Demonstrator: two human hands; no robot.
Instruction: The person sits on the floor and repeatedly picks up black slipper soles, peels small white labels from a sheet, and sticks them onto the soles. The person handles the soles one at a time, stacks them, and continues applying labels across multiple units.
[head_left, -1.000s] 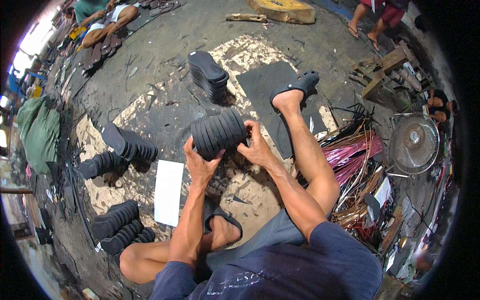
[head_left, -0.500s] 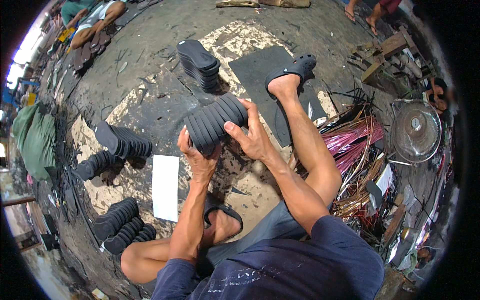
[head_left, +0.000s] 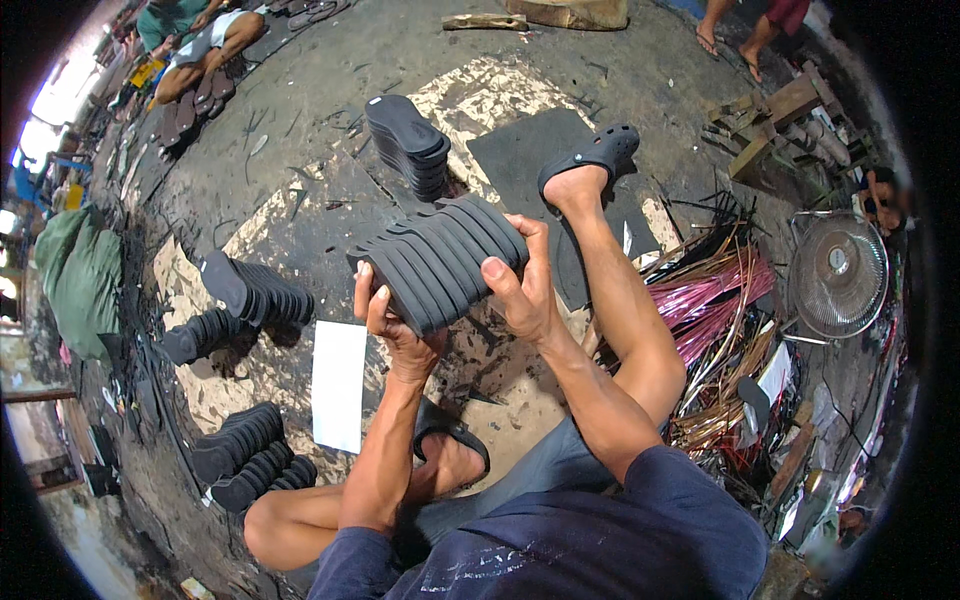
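Between my two hands, raised off the floor, is a row of black shoe soles (head_left: 440,262) pressed face to face, edges toward me. My left hand (head_left: 400,325) grips its left end, fingertips on the outer sole. At the right end my right hand (head_left: 525,285) clamps the stack, thumb in front and fingers around the far side. Just beyond stands another stack of black soles (head_left: 408,145). To the left lie a row of soles (head_left: 258,290) and a shorter row (head_left: 200,335). More soles (head_left: 245,450) sit near my left knee, and a white sheet (head_left: 339,385) lies beside my left forearm.
A dark flat sheet (head_left: 530,150) lies under my clog-clad foot (head_left: 595,160). Pink and brown strips (head_left: 715,310) are heaped at the right, near a fan (head_left: 838,272) and wooden pieces (head_left: 785,120). A green sack (head_left: 75,280) stands left; other people are at the far edges.
The held stack of soles has come closer and looks larger, with more of its edges turned toward me. Both hands keep their hold, the right having shifted slightly rightward. The view has tilted slightly.
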